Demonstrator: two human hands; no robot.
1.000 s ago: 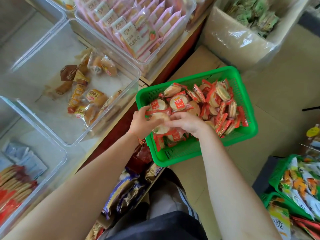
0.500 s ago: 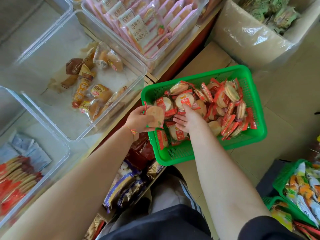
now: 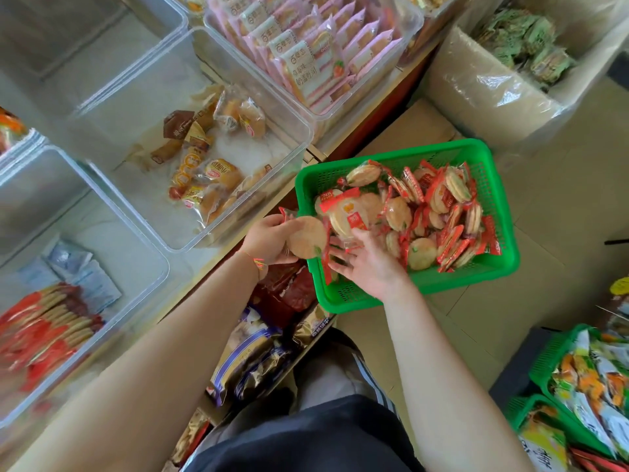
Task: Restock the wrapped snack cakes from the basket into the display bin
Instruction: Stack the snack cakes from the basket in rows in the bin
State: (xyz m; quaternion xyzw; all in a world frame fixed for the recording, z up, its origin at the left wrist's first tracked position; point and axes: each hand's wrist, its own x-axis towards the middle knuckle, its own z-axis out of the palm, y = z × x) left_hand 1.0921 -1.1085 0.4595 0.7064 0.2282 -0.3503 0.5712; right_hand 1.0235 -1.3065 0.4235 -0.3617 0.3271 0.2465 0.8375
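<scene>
A green basket (image 3: 500,264) on the floor holds several round snack cakes (image 3: 422,253) in clear wrappers with red ends. My left hand (image 3: 269,238) grips a stack of these cakes (image 3: 306,236) at the basket's left rim. Just to its right, my right hand (image 3: 369,258) reaches into the basket with fingers spread, pinching another wrapped cake (image 3: 347,216) by its lower edge. At the lower left, a clear display bin (image 3: 160,267) holds a row of the same red-wrapped cakes (image 3: 44,332).
A clear bin (image 3: 299,155) with a few brown and yellow wrapped cakes sits beside the basket. A bin of pink packets (image 3: 306,49) stands behind it. A carton of green packets (image 3: 520,46) is at the top right. More green baskets (image 3: 544,356) sit at the lower right.
The view has tilted and the bins shifted right. My left hand lifted its cakes to the basket's left rim. My right hand has turned palm up under another cake.
</scene>
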